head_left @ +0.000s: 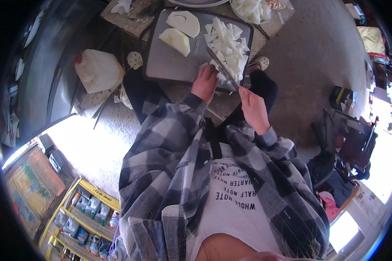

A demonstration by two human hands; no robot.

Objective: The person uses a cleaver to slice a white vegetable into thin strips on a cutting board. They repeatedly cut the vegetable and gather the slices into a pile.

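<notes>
A dark-rimmed grey cutting board (170, 63) lies before me. My right hand (254, 109) grips the handle of a kitchen knife (222, 68), its blade pointing up and left over a heap of cut pale vegetable pieces (228, 42). Beside the heap's lower left, my left hand (205, 83) rests at the board's near edge with curled fingers on a pale piece, mostly hidden beneath them. Two larger pale vegetable slabs, an upper one (187, 23) and a lower half-round one (175, 41), lie on the board's left side.
Beyond the board, a bowl of cut pale pieces (253, 11) stands at the right and the rim of a large round basin (199, 4) shows. A plastic jug (98, 70) with a red cap stands at the left. A yellow shelf rack (94, 187) holds several bottles.
</notes>
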